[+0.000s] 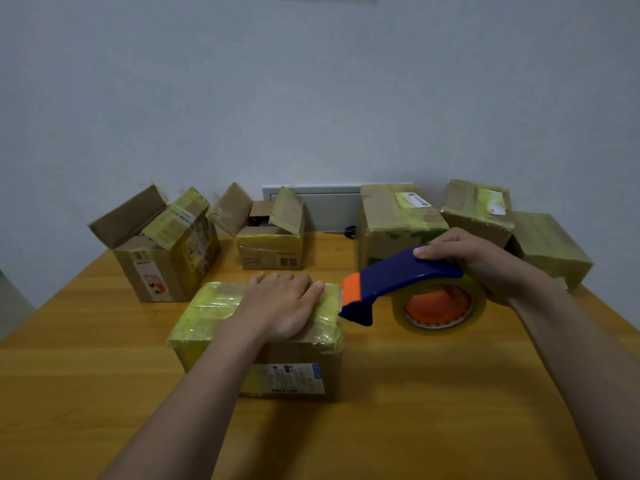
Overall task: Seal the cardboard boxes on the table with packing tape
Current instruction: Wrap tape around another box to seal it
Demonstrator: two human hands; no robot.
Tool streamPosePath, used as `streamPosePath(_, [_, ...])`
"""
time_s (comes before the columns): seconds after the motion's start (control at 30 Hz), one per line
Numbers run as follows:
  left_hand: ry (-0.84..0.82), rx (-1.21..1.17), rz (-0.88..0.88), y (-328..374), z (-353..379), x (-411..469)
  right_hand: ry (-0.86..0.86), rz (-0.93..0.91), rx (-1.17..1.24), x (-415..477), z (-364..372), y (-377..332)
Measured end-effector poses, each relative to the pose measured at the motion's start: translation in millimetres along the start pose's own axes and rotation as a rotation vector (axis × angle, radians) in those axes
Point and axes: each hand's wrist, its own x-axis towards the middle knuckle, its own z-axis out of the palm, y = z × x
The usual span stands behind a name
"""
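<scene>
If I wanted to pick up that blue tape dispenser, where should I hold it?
Probably grip the tape dispenser by its blue arched back, from above, as the right hand does: the back curves under a palm, the tape roll hangs below, and the orange cutter end points away.

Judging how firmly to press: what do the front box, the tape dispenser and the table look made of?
Front box: matte brown cardboard, much of it under glossy, wrinkled yellowish tape. Tape dispenser: smooth, shiny blue-and-orange shell, probably hard plastic. Table: wood or wood-look laminate, streaky grain with slight sheen; cannot tell which.
</scene>
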Motion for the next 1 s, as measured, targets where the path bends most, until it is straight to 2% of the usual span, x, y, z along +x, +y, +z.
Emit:
streamPosePath(0.63, [-0.002,0.009,0.005,1.4,-0.8,2.7,-0.065,0.040,0.159,-11.8,-16.4,50.1])
streamPosePath(0.77, [-0.011,0.020,0.006,1.7,-1.8,3.3,0.019,0.062,0.193,-18.6,-23.8,64.5])
streamPosePath(1.0, [-0.022,0.066,0.000,6.0,-3.2,7.9,0.000,0.026,0.047,-12.5,-17.3,54.5])
